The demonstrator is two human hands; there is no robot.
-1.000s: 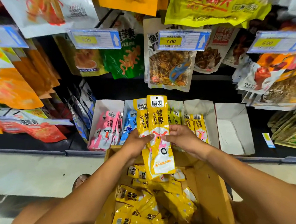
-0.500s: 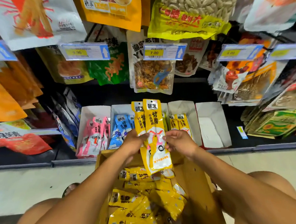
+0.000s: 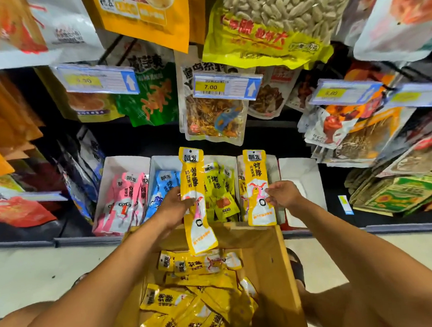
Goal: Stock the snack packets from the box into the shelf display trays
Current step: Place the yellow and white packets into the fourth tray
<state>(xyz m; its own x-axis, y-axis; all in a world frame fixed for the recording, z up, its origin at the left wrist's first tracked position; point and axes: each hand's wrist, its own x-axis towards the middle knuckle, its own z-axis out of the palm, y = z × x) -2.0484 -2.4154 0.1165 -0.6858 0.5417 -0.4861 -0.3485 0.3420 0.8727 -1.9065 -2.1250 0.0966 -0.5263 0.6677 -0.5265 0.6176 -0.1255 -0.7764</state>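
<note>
Yellow stuff: right hand pinches the right packet by its edge, left hand wraps the left packet mid-length, over the box

A shelf price tag reads 7.00; a yellow packet reads 烤脖.

Free room in the rightmost white tray, beneath low-hanging snack bags.

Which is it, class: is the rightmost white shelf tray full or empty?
Empty: the rightmost tray shows only its bare white inside, with no packets visible in it.
</note>
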